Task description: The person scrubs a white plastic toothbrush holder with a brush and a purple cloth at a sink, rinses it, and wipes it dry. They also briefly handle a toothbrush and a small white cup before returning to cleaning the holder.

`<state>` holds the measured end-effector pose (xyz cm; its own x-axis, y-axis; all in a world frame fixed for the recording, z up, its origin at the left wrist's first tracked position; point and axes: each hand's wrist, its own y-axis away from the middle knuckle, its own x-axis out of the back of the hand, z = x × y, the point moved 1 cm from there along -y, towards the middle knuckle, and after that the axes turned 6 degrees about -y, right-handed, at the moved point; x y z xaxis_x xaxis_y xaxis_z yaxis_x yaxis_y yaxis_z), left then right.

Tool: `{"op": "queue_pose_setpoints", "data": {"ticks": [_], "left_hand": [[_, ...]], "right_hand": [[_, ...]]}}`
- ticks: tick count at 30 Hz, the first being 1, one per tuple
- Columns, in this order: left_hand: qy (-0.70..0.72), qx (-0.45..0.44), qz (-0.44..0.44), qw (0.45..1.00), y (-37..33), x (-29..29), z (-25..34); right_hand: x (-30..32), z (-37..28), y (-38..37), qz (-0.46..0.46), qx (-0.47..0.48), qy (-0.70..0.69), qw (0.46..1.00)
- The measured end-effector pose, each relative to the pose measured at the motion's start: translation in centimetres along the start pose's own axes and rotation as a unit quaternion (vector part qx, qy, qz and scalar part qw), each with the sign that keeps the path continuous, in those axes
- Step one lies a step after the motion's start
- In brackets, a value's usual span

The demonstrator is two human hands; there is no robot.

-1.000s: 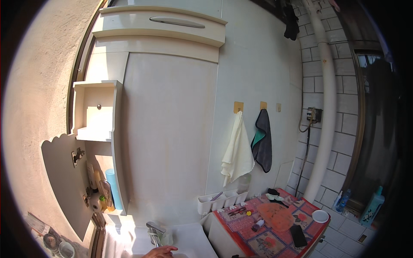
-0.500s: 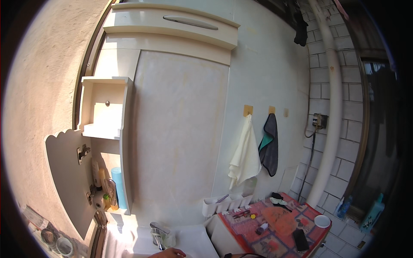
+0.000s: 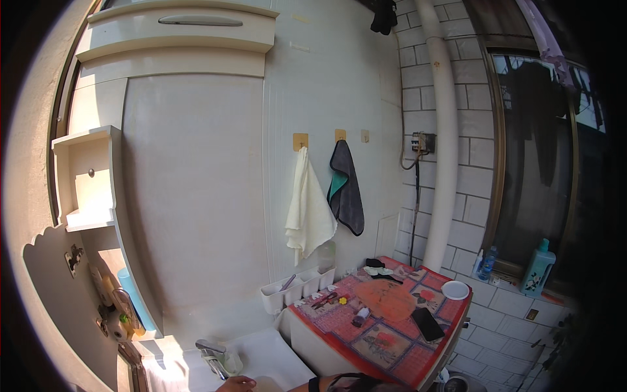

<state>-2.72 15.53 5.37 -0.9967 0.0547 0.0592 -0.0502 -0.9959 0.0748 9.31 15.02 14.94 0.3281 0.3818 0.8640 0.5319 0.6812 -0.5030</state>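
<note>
At the lower edge, over the white washbasin [image 3: 261, 343], a small part of my left hand [image 3: 236, 384] shows. It is just below the metal tap [image 3: 214, 360]; most of its fingers are cut off, so I cannot make out whether it holds anything. My right forearm, with a dark sleeve and a black band at the wrist, enters along the bottom, right of the basin. The right hand itself lies below the picture. A pale translucent object [image 3: 233, 361] sits beside the tap.
Right of the basin, a red patterned cloth [image 3: 385, 346] covers a cabinet bearing a black phone [image 3: 428, 325], a white dish [image 3: 455, 290] and small items. A white holder [image 3: 275, 300] stands behind. Cream [image 3: 307, 212] and grey [image 3: 347, 189] towels hang above. An open wall cabinet [image 3: 65, 300] holds bottles.
My view has swung to the right, so the wall, towels and basin sit farther left and more of the window shows. My left hand remains near the tap; more of the right sleeve is visible.
</note>
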Motion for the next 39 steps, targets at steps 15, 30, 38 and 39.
{"op": "queue_pose_setpoints", "data": {"ticks": [15, 30, 38, 39], "left_hand": [[0.264, -0.389, 0.25, 0.846, 4.0, -5.1, 8.6], [0.484, -0.173, 0.244, 0.822, 2.7, -5.4, 7.3], [0.263, 0.031, 0.053, 0.963, 4.2, -2.6, 8.0], [0.169, 0.044, 0.052, 0.983, 4.4, -2.6, 8.7]], "right_hand": [[2.9, 7.8, 1.3, 0.561, -0.475, -0.549, 0.398], [4.5, 0.1, -1.4, 0.332, -0.238, 0.148, 0.901], [0.9, -2.3, 0.1, 0.197, -0.067, 0.262, 0.942], [0.3, -2.0, 0.1, 0.175, -0.066, 0.237, 0.953]]}}
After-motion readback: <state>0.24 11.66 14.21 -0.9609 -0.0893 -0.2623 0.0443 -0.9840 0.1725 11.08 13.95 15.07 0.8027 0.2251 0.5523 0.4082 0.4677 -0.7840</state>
